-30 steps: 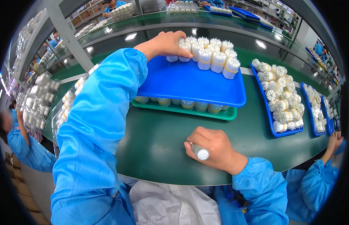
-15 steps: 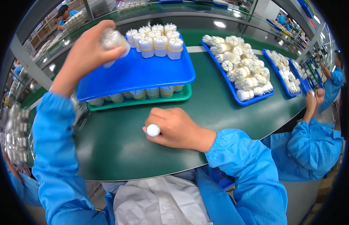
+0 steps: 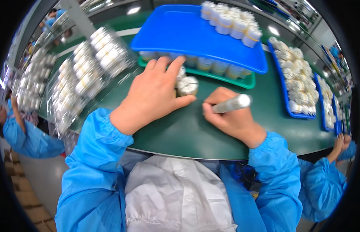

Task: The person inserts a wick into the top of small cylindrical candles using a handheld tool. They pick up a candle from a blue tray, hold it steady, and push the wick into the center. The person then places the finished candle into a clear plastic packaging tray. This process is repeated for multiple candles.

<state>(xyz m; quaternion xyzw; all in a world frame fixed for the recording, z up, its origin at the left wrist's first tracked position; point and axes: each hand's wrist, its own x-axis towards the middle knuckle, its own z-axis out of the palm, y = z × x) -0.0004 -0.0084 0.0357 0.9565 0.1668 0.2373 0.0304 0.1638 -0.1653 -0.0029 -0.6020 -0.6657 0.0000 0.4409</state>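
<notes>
My left hand (image 3: 151, 92) curves round a small group of white banded cylindrical bundles (image 3: 187, 85) on the green table, its thumb on the near side and its fingers on the far side. The hand hides part of the group. To the right, my right hand (image 3: 232, 118) is closed round a thick whitish marker pen (image 3: 233, 103), its blunt end pointing up and its tip hidden. Beyond both hands lies a blue tray (image 3: 180, 33), carrying upright white bundles (image 3: 238, 25) at its right end. It rests on a green tray (image 3: 241, 82) of similar bundles.
Clear plastic packs of bundles (image 3: 85, 69) lie at the left. Along the right stand a blue tray (image 3: 282, 83) heaped with bundles and further filled trays (image 3: 323, 110). Co-workers in blue sleeves are at the left (image 3: 33, 137) and right (image 3: 323, 185).
My left hand has come down from above the blue tray to the table with its bundles. The right hand still holds the marker pen, now more tilted. The view has shifted left.
</notes>
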